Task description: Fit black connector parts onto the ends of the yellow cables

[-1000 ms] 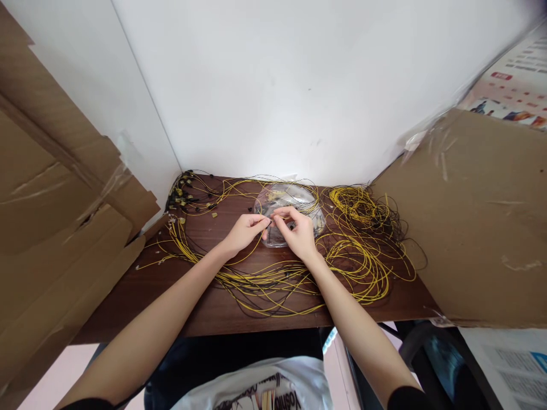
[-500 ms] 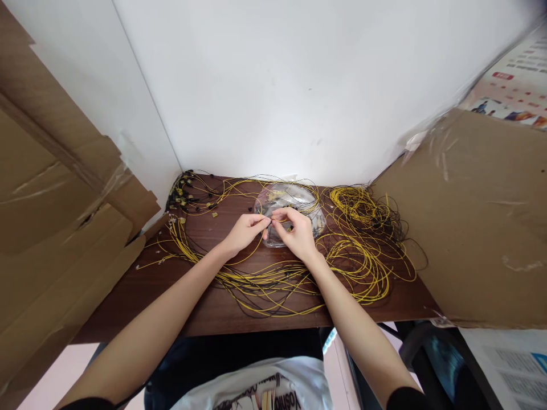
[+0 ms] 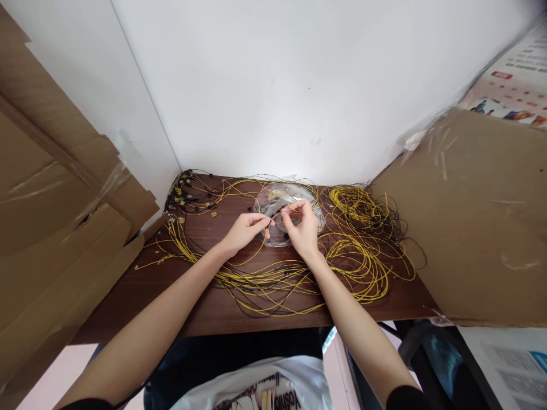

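Observation:
My left hand (image 3: 247,230) pinches a small black connector with a yellow wire running down from it, over the middle of the table. To its right, my right hand (image 3: 302,228) has thumb and forefinger pinched on a thin wire; which strand it is, I cannot make out. A short gap separates the two hands' fingertips. Beneath and behind them lies a clear plastic bag (image 3: 282,196) with small yellow and dark pieces inside. A long bundle of yellow and black wires (image 3: 256,285) stretches across the table in front of my hands.
Coiled yellow and black wires (image 3: 361,208) pile up at the right. Black and yellow connectors (image 3: 182,193) cluster in the back left corner of the brown table (image 3: 205,324). Cardboard (image 3: 478,228) walls both sides, with a white panel (image 3: 273,97) behind. A printed white bag (image 3: 256,387) lies below.
My right hand has moved a little to the right, away from my left fingertips, opening a gap between them. My left hand has stayed almost in place.

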